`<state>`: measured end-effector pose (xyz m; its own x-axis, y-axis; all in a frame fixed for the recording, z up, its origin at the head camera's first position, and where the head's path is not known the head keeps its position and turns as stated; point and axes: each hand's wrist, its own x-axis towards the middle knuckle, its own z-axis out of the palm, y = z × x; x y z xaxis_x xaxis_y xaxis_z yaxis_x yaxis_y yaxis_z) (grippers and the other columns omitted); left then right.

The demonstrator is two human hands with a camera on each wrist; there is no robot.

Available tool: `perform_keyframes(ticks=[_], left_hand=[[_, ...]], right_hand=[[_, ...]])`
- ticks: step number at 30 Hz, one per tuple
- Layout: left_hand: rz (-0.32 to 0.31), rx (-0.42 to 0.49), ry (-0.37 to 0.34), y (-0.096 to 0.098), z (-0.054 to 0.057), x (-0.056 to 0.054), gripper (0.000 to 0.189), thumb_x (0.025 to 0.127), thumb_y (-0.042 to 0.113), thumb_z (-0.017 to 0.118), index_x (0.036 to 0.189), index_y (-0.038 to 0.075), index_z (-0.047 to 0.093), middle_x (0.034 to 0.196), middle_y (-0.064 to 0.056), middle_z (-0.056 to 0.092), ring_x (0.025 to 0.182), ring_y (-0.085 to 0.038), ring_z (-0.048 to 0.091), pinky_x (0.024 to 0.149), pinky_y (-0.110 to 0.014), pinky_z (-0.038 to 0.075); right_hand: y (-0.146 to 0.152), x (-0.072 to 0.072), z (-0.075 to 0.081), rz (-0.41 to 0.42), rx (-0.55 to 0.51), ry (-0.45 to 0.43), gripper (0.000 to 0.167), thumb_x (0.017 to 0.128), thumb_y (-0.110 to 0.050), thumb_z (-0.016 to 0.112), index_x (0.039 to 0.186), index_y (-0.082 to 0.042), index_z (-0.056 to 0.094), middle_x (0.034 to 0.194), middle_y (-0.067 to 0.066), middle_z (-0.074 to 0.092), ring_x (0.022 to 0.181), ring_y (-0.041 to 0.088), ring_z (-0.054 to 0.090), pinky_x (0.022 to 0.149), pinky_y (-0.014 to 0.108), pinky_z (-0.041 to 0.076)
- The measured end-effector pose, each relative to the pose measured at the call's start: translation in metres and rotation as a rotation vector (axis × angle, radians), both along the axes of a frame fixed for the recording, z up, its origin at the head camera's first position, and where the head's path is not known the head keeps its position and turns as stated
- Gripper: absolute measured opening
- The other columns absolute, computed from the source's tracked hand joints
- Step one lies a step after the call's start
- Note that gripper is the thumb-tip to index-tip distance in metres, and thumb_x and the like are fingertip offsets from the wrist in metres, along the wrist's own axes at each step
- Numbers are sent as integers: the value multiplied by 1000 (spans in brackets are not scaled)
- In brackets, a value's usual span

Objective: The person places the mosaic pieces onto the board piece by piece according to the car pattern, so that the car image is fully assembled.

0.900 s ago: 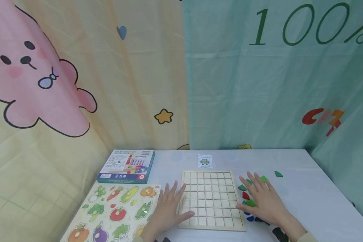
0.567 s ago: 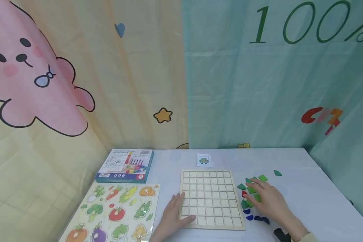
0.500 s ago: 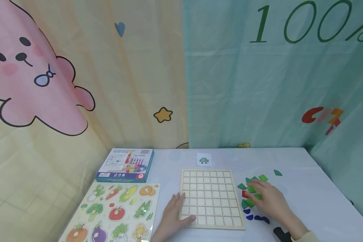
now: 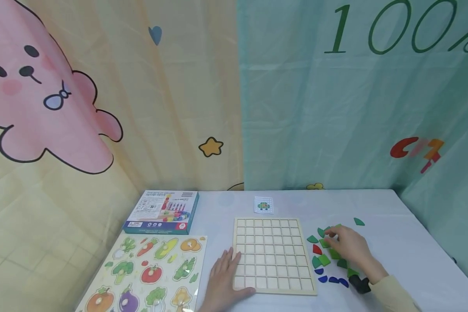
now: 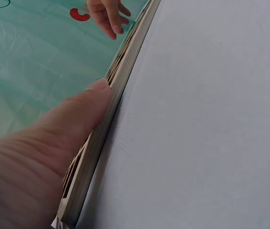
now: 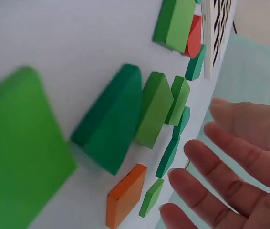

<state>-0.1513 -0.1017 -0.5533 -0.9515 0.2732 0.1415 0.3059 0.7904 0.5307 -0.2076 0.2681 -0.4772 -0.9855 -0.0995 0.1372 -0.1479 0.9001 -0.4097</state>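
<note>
My left hand (image 4: 223, 281) rests along the left edge of a pale wooden grid board (image 4: 279, 250), its thumb on the near edge. In the left wrist view that thumb (image 5: 80, 107) lies on the board's side. Over the coloured pieces right of the board hovers my right hand (image 4: 350, 246). Its fingers are loosely bent and hold nothing in the right wrist view. Beneath and beside it lie green squares (image 4: 324, 260), dark green quarter-round pieces (image 4: 312, 238), a red piece (image 4: 317, 249) and blue half-rounds (image 4: 323, 279). An orange piece (image 6: 125, 198) shows only in the right wrist view.
A small picture card (image 4: 263, 205) lies behind the board. A vegetable-picture sheet (image 4: 167, 264) and a flat box (image 4: 161, 212) occupy the left side. One green quarter-round piece (image 4: 359, 222) lies apart at the right. A printed curtain (image 4: 316, 108) hangs behind the table.
My left hand has come down from spread fingers to the board's edge. The right hand has drawn its fingers closer together and shifted right, uncovering more pieces.
</note>
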Motion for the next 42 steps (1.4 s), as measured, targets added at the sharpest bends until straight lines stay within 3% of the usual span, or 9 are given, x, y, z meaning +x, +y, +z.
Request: perform_keyframes(ticks=[8, 14, 23, 31, 42], left_hand=[[1, -63, 105, 3, -5, 4, 106, 68, 82, 52, 146, 12, 37, 152, -13, 27, 139, -33, 19, 109, -51, 19], [-5, -97, 167, 4, -4, 6, 104, 69, 82, 50, 146, 12, 38, 152, -12, 28, 139, -33, 22, 109, -47, 20], [2, -139, 112, 2, -6, 3, 107, 68, 84, 46, 148, 15, 33, 154, -9, 23, 141, -29, 16, 112, -47, 15], [-5, -105, 143, 4, 1, 5, 104, 70, 81, 51, 146, 11, 37, 152, -13, 27, 139, -32, 20, 110, -50, 19], [12, -119, 149, 3, 0, 5, 104, 70, 82, 49, 146, 12, 37, 152, -12, 28, 139, -31, 20, 109, -50, 21]], right_hand=[[0, -20, 0, -74, -29, -162, 27, 84, -14, 72, 105, 3, 67, 85, 7, 58, 68, 19, 49, 49, 30, 46], [-1, -25, -3, -117, -12, -195, 24, 82, -15, 75, 98, 3, 69, 84, 8, 62, 70, 20, 51, 61, 35, 50], [-2, -36, -4, -134, -95, -259, 19, 79, -11, 76, 91, 1, 67, 81, 6, 60, 71, 22, 51, 65, 38, 50], [-1, -44, -8, -67, -176, -244, 17, 77, -4, 75, 86, -1, 61, 77, 6, 55, 70, 22, 49, 61, 34, 47], [-10, -41, -12, -80, -260, -157, 11, 82, -4, 70, 84, -2, 60, 72, 4, 54, 66, 20, 48, 55, 30, 43]])
